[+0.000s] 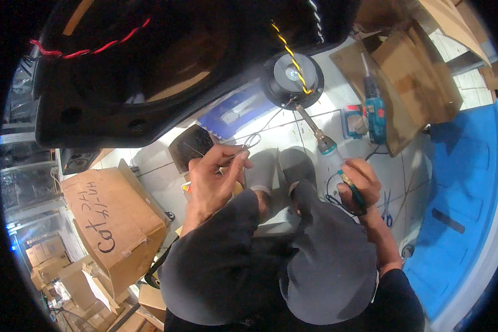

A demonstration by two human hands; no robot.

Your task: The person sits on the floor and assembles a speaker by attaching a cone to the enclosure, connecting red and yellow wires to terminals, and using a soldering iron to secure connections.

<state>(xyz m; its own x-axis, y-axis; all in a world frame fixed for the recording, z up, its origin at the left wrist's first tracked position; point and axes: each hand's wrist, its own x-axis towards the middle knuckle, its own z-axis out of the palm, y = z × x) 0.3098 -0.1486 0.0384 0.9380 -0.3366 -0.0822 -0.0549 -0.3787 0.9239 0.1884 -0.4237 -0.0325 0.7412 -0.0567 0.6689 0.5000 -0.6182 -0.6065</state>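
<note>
My right hand (362, 185) is closed around the handle of a soldering iron (326, 146). Its tip reaches the lower rim of a round black speaker driver (282, 69), by a metal terminal; whether they touch I cannot tell. A yellow-and-black twisted wire (289, 51) runs down over the driver's grey back to another terminal on its right side. Between thumb and fingers my left hand (218, 174) pinches a looped strand of thin solder wire (253, 140). From the loop, the strand's free end stretches up toward the iron's tip.
A large black speaker cabinet (94, 113) with a red-and-black twisted wire (94, 52) looms above. Right lie a teal cordless drill (376, 113), cardboard (412, 77), scissors (388, 213) and a blue plastic surface (454, 160). At left stands a cardboard box (113, 216).
</note>
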